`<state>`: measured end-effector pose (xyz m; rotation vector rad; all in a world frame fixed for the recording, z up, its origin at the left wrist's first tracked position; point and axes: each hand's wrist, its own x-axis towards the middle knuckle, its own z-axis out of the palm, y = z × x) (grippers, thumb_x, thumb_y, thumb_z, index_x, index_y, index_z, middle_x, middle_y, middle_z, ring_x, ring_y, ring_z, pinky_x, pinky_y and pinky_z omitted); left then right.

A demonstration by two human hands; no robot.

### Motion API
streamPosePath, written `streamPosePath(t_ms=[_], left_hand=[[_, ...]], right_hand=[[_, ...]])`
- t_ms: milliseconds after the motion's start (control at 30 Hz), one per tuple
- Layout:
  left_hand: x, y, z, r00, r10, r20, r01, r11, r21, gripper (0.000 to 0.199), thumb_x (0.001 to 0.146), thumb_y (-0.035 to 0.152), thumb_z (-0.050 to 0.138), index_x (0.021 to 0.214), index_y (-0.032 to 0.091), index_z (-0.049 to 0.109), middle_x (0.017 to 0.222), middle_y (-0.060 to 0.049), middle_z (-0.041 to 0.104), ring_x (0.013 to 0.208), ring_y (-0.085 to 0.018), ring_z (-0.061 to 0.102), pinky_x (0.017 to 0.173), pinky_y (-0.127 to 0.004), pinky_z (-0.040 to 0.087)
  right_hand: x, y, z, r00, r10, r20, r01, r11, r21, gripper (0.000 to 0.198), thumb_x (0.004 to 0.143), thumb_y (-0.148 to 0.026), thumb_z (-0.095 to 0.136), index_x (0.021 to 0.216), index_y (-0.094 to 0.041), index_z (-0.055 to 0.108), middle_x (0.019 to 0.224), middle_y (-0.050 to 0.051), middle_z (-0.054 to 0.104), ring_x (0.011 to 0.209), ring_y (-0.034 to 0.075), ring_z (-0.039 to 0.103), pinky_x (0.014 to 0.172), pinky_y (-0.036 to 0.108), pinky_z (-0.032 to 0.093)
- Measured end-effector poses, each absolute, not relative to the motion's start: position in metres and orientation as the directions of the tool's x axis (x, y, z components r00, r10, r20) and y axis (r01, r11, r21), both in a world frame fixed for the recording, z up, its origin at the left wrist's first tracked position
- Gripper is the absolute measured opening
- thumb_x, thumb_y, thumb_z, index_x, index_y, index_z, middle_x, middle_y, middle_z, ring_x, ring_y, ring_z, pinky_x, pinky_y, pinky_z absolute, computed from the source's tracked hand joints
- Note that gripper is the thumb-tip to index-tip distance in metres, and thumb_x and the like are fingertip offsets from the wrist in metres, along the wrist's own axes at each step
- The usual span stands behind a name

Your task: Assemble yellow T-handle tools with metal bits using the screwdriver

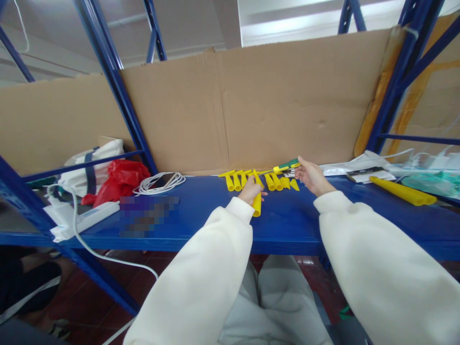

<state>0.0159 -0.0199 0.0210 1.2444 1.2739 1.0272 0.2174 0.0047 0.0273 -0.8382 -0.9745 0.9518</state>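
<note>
My left hand [249,192] is closed around a yellow tapered tube [257,206], whose wider open end points toward me. To the right, my right hand [312,177] has its fingers closed at the end of a tool with a green and yellow handle [286,166]. The tool points left toward the held tube, and its tip is too small to make out. Several yellow T-shaped tubes [230,182] lie in a row left of my left hand. More yellow tubes [276,182] and small pointed yellow pieces [294,185] lie between my hands.
The blue shelf [201,211] is backed by tall cardboard [287,100]. A coiled white cable [158,183], a red bag [122,177] and a power strip [89,220] lie left. On the right are a large yellow cone [404,191] and white packets [359,163]. Blue posts [124,100] stand nearby.
</note>
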Motion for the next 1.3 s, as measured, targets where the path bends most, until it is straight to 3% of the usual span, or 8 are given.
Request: streamPosePath(t_ms=[133, 300, 467, 600, 767, 933, 1133, 1300], left_hand=[[0.016, -0.02, 0.021, 0.071, 0.992, -0.1, 0.109, 0.091, 0.99, 0.075, 0.087, 0.004, 0.055, 0.154, 0.031, 0.036, 0.127, -0.012, 0.063, 0.081, -0.017, 0.074, 0.039, -0.014, 0.042], [0.016, -0.02, 0.021, 0.082, 0.991, -0.102, 0.12, 0.092, 0.989, 0.075, 0.086, 0.001, 0.051, 0.154, 0.029, 0.035, 0.123, -0.01, 0.064, 0.07, -0.012, 0.07, 0.039, -0.013, 0.042], [0.015, -0.018, 0.019, 0.068, 0.994, -0.085, 0.102, 0.078, 0.992, 0.073, 0.087, 0.008, 0.056, 0.154, 0.03, 0.036, 0.122, -0.01, 0.065, 0.07, -0.012, 0.071, 0.039, -0.012, 0.042], [0.014, -0.016, 0.017, 0.062, 0.996, -0.071, 0.096, 0.064, 0.993, 0.076, 0.085, 0.001, 0.052, 0.155, 0.026, 0.035, 0.121, -0.011, 0.066, 0.068, -0.011, 0.07, 0.039, -0.013, 0.042], [0.015, -0.015, 0.016, 0.057, 0.997, -0.052, 0.096, 0.047, 0.994, 0.076, 0.083, 0.002, 0.055, 0.154, 0.026, 0.038, 0.122, -0.012, 0.067, 0.066, -0.012, 0.071, 0.039, -0.014, 0.042], [0.015, -0.015, 0.017, 0.071, 0.995, -0.067, 0.111, 0.059, 0.992, 0.076, 0.085, 0.003, 0.055, 0.154, 0.027, 0.037, 0.123, -0.011, 0.067, 0.066, -0.012, 0.072, 0.039, -0.013, 0.042], [0.015, -0.016, 0.018, 0.073, 0.995, -0.07, 0.122, 0.061, 0.991, 0.075, 0.085, 0.001, 0.053, 0.154, 0.027, 0.038, 0.123, -0.011, 0.067, 0.07, -0.012, 0.072, 0.04, -0.013, 0.043], [0.014, -0.015, 0.017, 0.07, 0.996, -0.063, 0.121, 0.055, 0.991, 0.076, 0.084, 0.002, 0.055, 0.154, 0.027, 0.038, 0.126, -0.011, 0.067, 0.074, -0.014, 0.074, 0.042, -0.014, 0.044]], right_hand=[[0.218, 0.006, 0.027, 0.266, 0.934, 0.239, -0.265, 0.309, -0.913, 0.039, 0.085, -0.047, 0.077, 0.07, -0.02, 0.053, 0.048, -0.004, 0.051, 0.039, 0.007, 0.045, 0.036, 0.018, 0.039], [0.218, 0.003, 0.026, 0.246, 0.906, 0.344, -0.23, 0.399, -0.888, 0.048, 0.076, -0.057, 0.081, 0.068, -0.021, 0.05, 0.044, -0.006, 0.047, 0.037, 0.006, 0.042, 0.035, 0.017, 0.034], [0.214, -0.002, 0.03, 0.173, 0.908, 0.382, -0.252, 0.415, -0.874, 0.04, 0.074, -0.049, 0.086, 0.072, -0.02, 0.058, 0.048, -0.006, 0.053, 0.042, 0.006, 0.047, 0.041, 0.015, 0.039], [0.213, -0.002, 0.03, 0.126, 0.911, 0.392, -0.253, 0.411, -0.876, 0.042, 0.071, -0.047, 0.089, 0.071, -0.021, 0.056, 0.051, -0.006, 0.055, 0.047, 0.006, 0.052, 0.045, 0.015, 0.043], [0.216, 0.003, 0.026, 0.217, 0.909, 0.355, -0.191, 0.396, -0.898, 0.049, 0.068, -0.055, 0.088, 0.07, -0.022, 0.052, 0.051, -0.005, 0.056, 0.043, 0.007, 0.049, 0.039, 0.016, 0.039], [0.215, 0.004, 0.027, 0.275, 0.91, 0.31, -0.167, 0.363, -0.917, 0.047, 0.071, -0.053, 0.087, 0.068, -0.021, 0.051, 0.052, -0.003, 0.06, 0.041, 0.007, 0.049, 0.038, 0.016, 0.039], [0.214, -0.003, 0.029, 0.248, 0.912, 0.326, -0.162, 0.371, -0.915, 0.049, 0.074, -0.06, 0.082, 0.069, -0.021, 0.051, 0.044, -0.005, 0.051, 0.036, 0.007, 0.046, 0.034, 0.016, 0.036], [0.212, -0.007, 0.033, 0.179, 0.926, 0.332, -0.223, 0.367, -0.903, 0.04, 0.081, -0.05, 0.08, 0.072, -0.021, 0.054, 0.053, -0.002, 0.061, 0.041, 0.008, 0.053, 0.04, 0.016, 0.042]])
